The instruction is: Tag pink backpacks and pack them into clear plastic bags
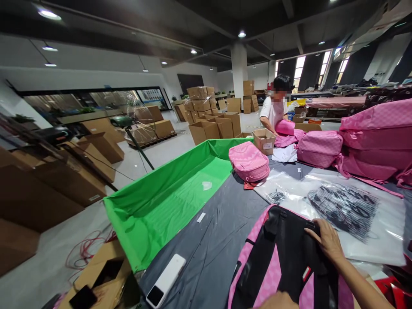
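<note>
A pink and black backpack [277,253] lies on the dark-covered table with its padded back and shoulder straps facing up. My right hand [328,240] is closed on its upper right edge, with the thumb over the black padding beside a strap end. Only the back of my left hand [279,301] shows at the bottom edge of the view, against the lower part of the backpack; its fingers are hidden. Beyond the backpack lies a clear plastic bag sheet [296,189] with black printing. A second pink backpack [249,161] rests at the table's far side.
To the left stands a green fabric-lined trough [167,206] along the table [212,240]. A white phone-like device [166,279] lies near its front edge. Pink bags [380,141] are piled at right. A co-worker [273,111] handles pink bags beyond a small carton [264,141].
</note>
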{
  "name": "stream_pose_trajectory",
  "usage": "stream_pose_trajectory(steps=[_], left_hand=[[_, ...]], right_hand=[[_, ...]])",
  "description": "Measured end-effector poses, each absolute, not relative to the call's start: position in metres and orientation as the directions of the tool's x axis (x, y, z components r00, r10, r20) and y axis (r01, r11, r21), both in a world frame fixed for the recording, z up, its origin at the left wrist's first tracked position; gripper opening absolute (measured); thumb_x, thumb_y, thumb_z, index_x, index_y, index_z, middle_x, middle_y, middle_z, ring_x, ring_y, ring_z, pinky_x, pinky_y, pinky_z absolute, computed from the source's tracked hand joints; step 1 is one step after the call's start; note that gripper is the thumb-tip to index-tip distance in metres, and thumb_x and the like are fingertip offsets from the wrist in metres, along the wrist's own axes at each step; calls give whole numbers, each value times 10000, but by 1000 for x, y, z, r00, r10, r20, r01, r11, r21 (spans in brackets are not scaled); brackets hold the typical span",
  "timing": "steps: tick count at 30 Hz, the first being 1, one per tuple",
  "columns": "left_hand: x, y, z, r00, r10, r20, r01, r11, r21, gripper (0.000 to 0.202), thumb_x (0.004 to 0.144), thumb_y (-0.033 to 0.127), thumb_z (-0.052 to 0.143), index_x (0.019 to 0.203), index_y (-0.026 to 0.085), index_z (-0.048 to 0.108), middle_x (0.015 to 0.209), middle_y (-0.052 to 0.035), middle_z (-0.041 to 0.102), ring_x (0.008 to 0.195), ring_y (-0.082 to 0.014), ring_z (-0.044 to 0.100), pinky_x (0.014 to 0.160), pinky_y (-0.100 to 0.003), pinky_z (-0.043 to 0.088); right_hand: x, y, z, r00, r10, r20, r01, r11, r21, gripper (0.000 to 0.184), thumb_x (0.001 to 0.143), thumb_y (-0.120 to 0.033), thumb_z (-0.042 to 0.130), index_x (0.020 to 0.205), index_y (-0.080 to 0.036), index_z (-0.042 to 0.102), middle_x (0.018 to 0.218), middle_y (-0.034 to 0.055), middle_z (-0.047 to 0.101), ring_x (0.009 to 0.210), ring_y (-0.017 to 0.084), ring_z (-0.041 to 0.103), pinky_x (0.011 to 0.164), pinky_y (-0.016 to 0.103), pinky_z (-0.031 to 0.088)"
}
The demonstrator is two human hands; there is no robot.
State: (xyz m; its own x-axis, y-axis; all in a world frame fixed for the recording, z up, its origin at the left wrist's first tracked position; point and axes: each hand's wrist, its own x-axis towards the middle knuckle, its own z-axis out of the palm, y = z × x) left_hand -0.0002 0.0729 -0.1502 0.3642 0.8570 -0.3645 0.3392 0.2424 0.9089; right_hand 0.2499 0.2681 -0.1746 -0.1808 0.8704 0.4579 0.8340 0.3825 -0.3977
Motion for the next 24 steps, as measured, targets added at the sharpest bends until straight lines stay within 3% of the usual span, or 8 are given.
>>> stream_pose_trajectory(steps=[3, 5, 7, 11, 13, 17, 20, 24], left_hand=[[-17, 150, -111, 255, 954, -155, 595, -28, 803, 419, 950, 560, 508, 971, 220, 754, 1006, -113, 768, 1064, -323, 691, 1032, -459, 470], [-26, 213, -93, 162, 984, 73, 766, -172, 620, 404, 1003, 403, 471, 1326, 212, 621, 1333, -114, 680, 1256, -274, 606, 1109, -433, 439], [-28, 267, -90, 142, 986, 86, 800, -166, 577, 482, 993, 380, 523, 1422, 161, 535, 1493, -161, 560, 1427, -324, 462, 1175, -521, 376], [-20, 306, -125, 259, 964, 57, 777, -243, 581, 314, 977, 343, 589, 1251, 207, 662, 1355, -76, 680, 1373, -262, 538, 1150, -459, 443], [-21, 294, -148, 300, 949, 94, 753, -296, 588, 364, 959, 341, 630, 1300, 211, 629, 1400, -58, 650, 1407, -214, 500, 1224, -423, 359], [-51, 251, -177, 269, 895, 356, 741, -429, 517, 557, 836, 341, 758, 1340, 178, 585, 1366, -115, 630, 1326, -248, 546, 1181, -459, 429], [-87, 217, -189, 237, 848, 474, 779, -457, 429, 488, 867, 260, 681, 1338, 176, 581, 1281, -131, 642, 1251, -259, 588, 1089, -471, 522], [-118, 175, -210, 234, 874, 426, 838, -403, 368, 383, 949, 177, 543, 1328, 192, 592, 1284, -140, 657, 1267, -276, 604, 1108, -531, 512]], right_hand=[[251, 268, -195, -188, 842, 505, 839, 405, -364, 798, 891, -880, 300, 1132, -202, 645, 1085, 167, 721, 1018, 339, 678, 862, 470, 515], [249, 265, -206, -227, 814, 535, 849, 434, -301, 722, 956, -791, 308, 1229, -203, 626, 1178, 164, 720, 1096, 336, 670, 928, 486, 506], [246, 259, -216, -250, 784, 568, 865, 445, -233, 655, 998, -706, 315, 1314, -203, 589, 1250, 160, 707, 1172, 336, 648, 1011, 518, 475], [239, 243, -225, -188, 769, 611, 868, 421, -264, 598, 1014, -619, 350, 1406, -199, 514, 1321, 150, 674, 1265, 333, 602, 1130, 575, 387], [233, 234, -222, -147, 770, 621, 841, 428, -332, 524, 1020, -568, 370, 1376, -219, 527, 1281, 128, 686, 1220, 318, 627, 1130, 579, 391], [201, 211, -208, -132, 731, 669, 765, 505, -401, 394, 1018, -467, 445, 1315, -233, 555, 1184, 96, 706, 1126, 290, 657, 1111, 561, 420], [171, 189, -200, -205, 717, 667, 730, 566, -383, 360, 1021, -364, 470, 1348, -232, 544, 1190, 88, 709, 1144, 277, 647, 1095, 530, 442], [149, 162, -212, -313, 703, 639, 722, 613, -320, 381, 1021, -307, 483, 1394, -253, 532, 1193, 69, 732, 1106, 263, 676, 1073, 501, 464]])
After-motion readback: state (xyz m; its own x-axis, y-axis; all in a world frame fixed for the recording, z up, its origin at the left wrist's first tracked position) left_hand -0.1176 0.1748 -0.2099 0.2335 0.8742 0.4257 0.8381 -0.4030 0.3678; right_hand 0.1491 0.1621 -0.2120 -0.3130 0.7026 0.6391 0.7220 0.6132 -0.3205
